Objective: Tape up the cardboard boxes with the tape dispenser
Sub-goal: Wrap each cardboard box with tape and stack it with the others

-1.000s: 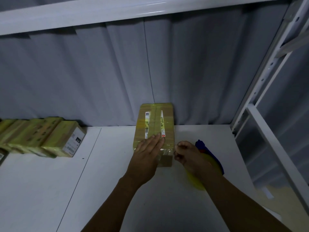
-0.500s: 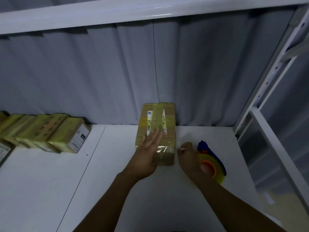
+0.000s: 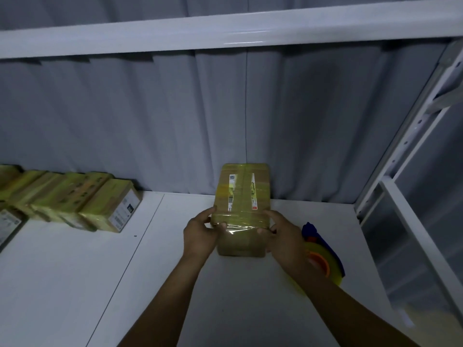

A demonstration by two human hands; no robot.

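Left fingers (image 3: pixel 210 212) curl round the left edge of the box (image 3: pixel 244 194), thumb pressed on its taped near end; right fingers (image 3: pixel 274 214) curl round the right edge, thumb likewise on the near end; left hand (image 3: pixel 199 235) and right hand (image 3: pixel 284 234) thus grip the box between them. It lies lengthwise on the desk (image 3: pixel 75 271), far end near the grey curtain (image 3: pixel 125 121); yellowish tape (image 3: pixel 240 219) bands its top; the dispenser (image 3: pixel 325 256) lies just right of the right wrist; taped boxes (image 3: pixel 82 201) line the far left.
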